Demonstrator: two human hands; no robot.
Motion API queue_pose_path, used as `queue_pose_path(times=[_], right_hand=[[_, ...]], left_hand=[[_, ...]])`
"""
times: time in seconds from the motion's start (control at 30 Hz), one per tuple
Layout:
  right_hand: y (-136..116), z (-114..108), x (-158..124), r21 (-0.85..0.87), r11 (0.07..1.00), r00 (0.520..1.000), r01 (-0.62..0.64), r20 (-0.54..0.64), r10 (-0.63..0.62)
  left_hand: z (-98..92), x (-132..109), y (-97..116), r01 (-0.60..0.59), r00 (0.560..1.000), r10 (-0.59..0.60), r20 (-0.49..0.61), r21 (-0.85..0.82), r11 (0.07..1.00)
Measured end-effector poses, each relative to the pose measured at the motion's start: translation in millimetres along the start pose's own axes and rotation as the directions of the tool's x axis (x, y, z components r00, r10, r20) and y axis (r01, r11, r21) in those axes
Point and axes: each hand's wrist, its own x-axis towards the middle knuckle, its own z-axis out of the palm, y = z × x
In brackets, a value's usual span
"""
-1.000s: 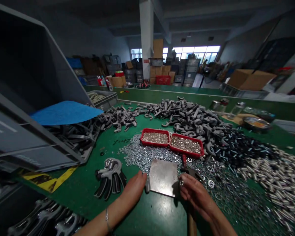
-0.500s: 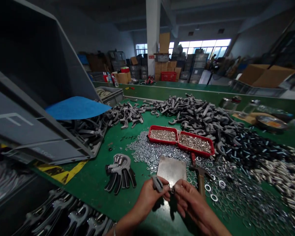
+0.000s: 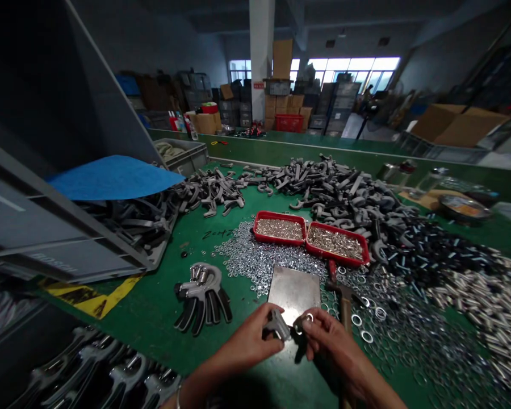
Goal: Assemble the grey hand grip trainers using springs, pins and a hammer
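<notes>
My left hand (image 3: 255,336) is closed around a small grey metal part (image 3: 278,327), one end of it sticking out past the fingertips. Just to its right, my right hand (image 3: 327,336) pinches a shiny metal ring (image 3: 309,318), with a small dark piece by the fingertips that I cannot make out. A narrow gap separates the grey part from what the right fingers hold. Both hands are above the near end of a flat steel plate (image 3: 294,287). A hammer (image 3: 346,309) lies beside the right hand, partly hidden by it.
Small nuts (image 3: 249,258) are spread around two red trays (image 3: 281,241) of tiny metal pieces. Grey hooked castings (image 3: 323,187) are heaped behind. Rings (image 3: 367,337) and metal sleeves (image 3: 472,295) cover the right side. Assembled grey-and-black clamps (image 3: 204,295) lie left, near a grey crate (image 3: 80,250).
My hands have drawn slightly apart, and the left has turned the grey part. The ring in my right fingers shows more plainly. The whole view has shifted a little.
</notes>
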Motion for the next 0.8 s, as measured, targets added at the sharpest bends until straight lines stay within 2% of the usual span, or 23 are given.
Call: queue_pose_path(times=[0.1, 0.23, 0.3, 0.4, 0.5, 0.57, 0.63, 0.7, 0.77, 0.8], right_hand=[[-9.0, -10.2, -2.7, -0.227, 0.966, 0.989, 0.125, -0.054, -0.14], [-17.7, -8.6, -7.3, -0.337, 0.926, 0.974, 0.169, -0.086, -0.209], [-18.5, -1.7, -7.2, -0.335, 0.925, 0.964, 0.179, -0.127, -0.233], [-14.5, 10.7, -4.1, -0.235, 0.952, 0.94, 0.194, -0.233, -0.25], [-7.0, 21.3, -0.1, -0.145, 0.966, 0.914, 0.213, -0.321, -0.25], [-2.5, 26.3, 2.2, -0.161, 0.96, 0.899, 0.229, -0.343, -0.272], [0.7, 29.5, 3.9, -0.206, 0.947, 0.886, 0.245, -0.349, -0.306], [2.3, 31.2, 4.5, -0.213, 0.944, 0.895, 0.252, -0.319, -0.31], [2.0, 31.1, 3.4, -0.162, 0.958, 0.927, 0.237, -0.258, -0.273], [1.2, 29.8, 1.9, -0.136, 0.965, 0.945, 0.224, -0.21, -0.249]], left_hand=[[-8.4, 5.3, 2.7, 0.002, 0.999, 0.003, 0.044, -0.122, 0.993], [1.6, 20.0, -0.8, -0.001, 1.0, 0.006, 0.028, -0.161, 0.987], [11.3, 26.0, -3.9, -0.019, 1.0, 0.018, -0.009, -0.113, 0.993], [23.3, 30.1, -7.6, -0.043, 0.994, 0.037, -0.105, -0.056, 0.997], [29.7, 29.8, -9.3, -0.024, 0.983, 0.006, -0.183, -0.095, 0.995], [31.6, 27.5, -9.1, -0.008, 0.979, -0.024, -0.204, -0.157, 0.988], [32.1, 22.7, -7.5, 0.039, 0.992, -0.064, -0.108, -0.222, 0.974], [31.6, 15.3, -4.4, 0.125, 0.988, -0.093, 0.123, -0.282, 0.951], [30.5, 7.6, -1.3, 0.206, 0.931, -0.075, 0.356, -0.346, 0.915], [30.2, 4.7, -0.5, 0.233, 0.901, -0.052, 0.431, -0.38, 0.895]])
